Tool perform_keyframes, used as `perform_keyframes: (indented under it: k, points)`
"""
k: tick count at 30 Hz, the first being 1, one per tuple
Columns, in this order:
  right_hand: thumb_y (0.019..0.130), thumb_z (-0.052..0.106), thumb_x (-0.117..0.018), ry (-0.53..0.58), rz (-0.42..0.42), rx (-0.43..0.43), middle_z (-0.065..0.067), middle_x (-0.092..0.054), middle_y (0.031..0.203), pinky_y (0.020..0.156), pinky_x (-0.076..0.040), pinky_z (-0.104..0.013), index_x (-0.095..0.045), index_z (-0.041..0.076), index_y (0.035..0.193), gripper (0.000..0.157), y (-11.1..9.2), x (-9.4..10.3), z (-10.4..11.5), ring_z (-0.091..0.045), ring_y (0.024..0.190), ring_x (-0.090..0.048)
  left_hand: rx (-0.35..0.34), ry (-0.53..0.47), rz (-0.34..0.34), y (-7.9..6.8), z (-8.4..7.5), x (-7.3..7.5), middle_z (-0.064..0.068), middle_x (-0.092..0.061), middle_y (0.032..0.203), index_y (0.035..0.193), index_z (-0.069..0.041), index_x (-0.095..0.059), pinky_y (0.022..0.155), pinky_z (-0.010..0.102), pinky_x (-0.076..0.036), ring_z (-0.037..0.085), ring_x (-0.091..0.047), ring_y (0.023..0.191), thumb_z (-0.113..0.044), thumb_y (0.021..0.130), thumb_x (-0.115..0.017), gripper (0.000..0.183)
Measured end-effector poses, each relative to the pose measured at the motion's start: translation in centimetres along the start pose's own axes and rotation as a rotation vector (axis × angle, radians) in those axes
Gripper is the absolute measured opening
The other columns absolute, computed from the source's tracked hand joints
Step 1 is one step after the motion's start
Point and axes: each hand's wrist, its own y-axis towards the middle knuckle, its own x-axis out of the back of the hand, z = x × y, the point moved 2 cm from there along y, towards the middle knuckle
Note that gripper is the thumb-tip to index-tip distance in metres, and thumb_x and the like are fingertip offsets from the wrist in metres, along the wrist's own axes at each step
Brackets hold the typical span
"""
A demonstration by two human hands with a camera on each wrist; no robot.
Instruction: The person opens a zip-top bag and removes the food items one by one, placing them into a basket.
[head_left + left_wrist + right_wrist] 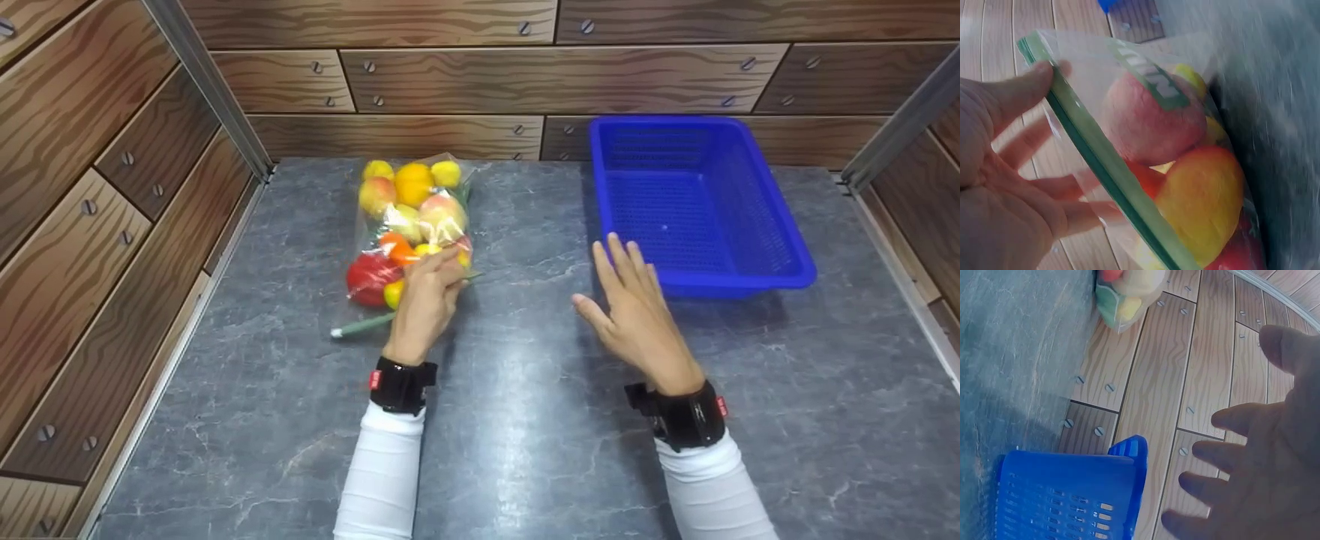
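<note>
On the desk [540, 225] | my left hand [425, 304] pinches the bag [409, 229], my right hand [637, 322] spread near the basket [735, 285] | the fruit's [414, 184] weight could pull it free.

- Brown wood-grain planks cover the back wall [465, 79], with dark seams and slotted screw heads [524, 28].
- The left wall [82, 315] and right wall [922, 217] carry similar wood grain.
- Grey metal strips [204, 75] run up the two back corners.
- The grey tabletop [540, 300] shows pale, marble-like veins.
- A whitish glare [510, 465] lies along its near middle.
</note>
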Motion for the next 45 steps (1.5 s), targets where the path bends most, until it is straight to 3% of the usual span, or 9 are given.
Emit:
perform_keyframes:
  k: [4, 7, 13, 19, 24, 27, 33, 38, 45]
  points:
    - [0.104, 0.03, -0.059, 0.067, -0.038, 0.085, -0.02, -0.016, 0.17, 0.127, -0.008, -0.056, -0.023, -0.001, 0.161, 0.074, 0.2, -0.6, 0.2, -0.042, 0.157, -0.008, -0.062, -0.093, 0.068, 0.3, -1.2, -0.6, 0.02, -0.07, 0.126, 0.098, -0.002, -0.08, 0.11, 0.051, -0.047, 0.04, -0.065, 0.121, 0.001, 0.088, -0.075, 0.012]
    - [0.099, 0.02, -0.066, 0.116, -0.104, 0.179, -0.021, -0.028, 0.166, 0.124, -0.02, -0.058, -0.031, -0.003, 0.158, 0.072, 0.3, -1.2, 0.5, -0.043, 0.154, -0.023, -0.062, -0.102, 0.13, 0.3, -2.3, -0.9, 0.017, -0.07, 0.127, 0.101, -0.003, -0.08, 0.111, 0.051, -0.045, 0.038, -0.063, 0.124, -0.002, 0.09, -0.074, 0.013]
    - [0.085, -0.001, -0.077, 0.179, -0.275, 0.416, -0.028, -0.06, 0.138, 0.106, -0.049, -0.052, -0.059, -0.008, 0.137, 0.055, 0.6, -3.0, 1.1, -0.044, 0.124, -0.061, -0.075, -0.075, 0.223, 0.3, -4.3, -1.4, 0.011, -0.071, 0.125, 0.105, -0.008, -0.081, 0.108, 0.047, -0.047, 0.031, -0.064, 0.119, -0.007, 0.091, -0.074, 0.016]
    - [0.08, -0.008, -0.078, 0.237, -0.324, 0.513, -0.022, -0.073, 0.11, 0.089, -0.06, -0.047, -0.072, -0.006, 0.113, 0.034, 1.0, -4.2, 1.4, -0.039, 0.099, -0.072, -0.143, -0.073, 0.305, 0.4, -6.0, -1.9, 0.005, -0.072, 0.12, 0.108, -0.008, -0.081, 0.104, 0.036, -0.049, 0.025, -0.064, 0.114, -0.01, 0.093, -0.073, 0.017]
    - [0.08, -0.01, -0.077, 0.246, -0.362, 0.488, -0.015, -0.076, 0.093, 0.079, -0.062, -0.044, -0.074, -0.002, 0.097, 0.019, 1.1, -4.5, 1.5, -0.032, 0.086, -0.074, -0.18, -0.038, 0.316, 0.4, -6.7, -2.0, 0.004, -0.074, 0.117, 0.107, -0.01, -0.081, 0.104, 0.039, -0.047, 0.024, -0.064, 0.115, -0.013, 0.092, -0.076, 0.016]
    - [0.082, -0.01, -0.075, 0.255, -0.371, 0.457, -0.014, -0.075, 0.089, 0.076, -0.062, -0.042, -0.073, 0.0, 0.093, 0.015, 1.1, -4.6, 1.5, -0.03, 0.082, -0.074, -0.17, 0.02, 0.313, 0.3, -6.9, -1.8, 0.005, -0.073, 0.119, 0.112, -0.013, -0.08, 0.106, 0.04, -0.046, 0.023, -0.063, 0.118, -0.016, 0.087, -0.082, 0.025]
    - [0.085, -0.009, -0.071, 0.285, -0.425, 0.365, -0.012, -0.075, 0.086, 0.07, -0.062, -0.042, -0.072, 0.001, 0.089, 0.011, 1.1, -4.4, 1.3, -0.027, 0.077, -0.073, -0.03, 0.249, 0.292, -0.5, -6.8, -0.7, 0.01, -0.065, 0.109, 0.102, -0.011, -0.07, 0.085, 0.04, -0.05, 0.03, -0.059, 0.103, -0.019, 0.064, -0.097, 0.048]
    - [0.084, -0.009, -0.071, 0.272, -0.521, 0.278, -0.011, -0.074, 0.083, 0.063, -0.06, -0.042, -0.072, 0.001, 0.087, 0.01, 1.2, -3.9, 0.9, -0.025, 0.07, -0.07, 0.067, 0.463, 0.309, -1.5, -6.9, -0.2, 0.013, -0.054, 0.093, 0.104, -0.006, -0.054, 0.069, 0.04, -0.048, 0.033, -0.055, 0.087, -0.015, 0.051, -0.098, 0.069]
    - [0.083, -0.01, -0.07, 0.25, -0.643, 0.159, -0.014, -0.072, 0.078, 0.062, -0.056, -0.046, -0.072, -0.002, 0.087, 0.009, 1.2, -2.7, -0.1, -0.029, 0.066, -0.066, 0.21, 0.573, 0.449, -1.6, -7.1, -0.6, 0.015, -0.057, 0.1, 0.092, -0.002, -0.069, 0.072, 0.042, -0.049, 0.034, -0.055, 0.095, -0.016, 0.062, -0.09, 0.04]
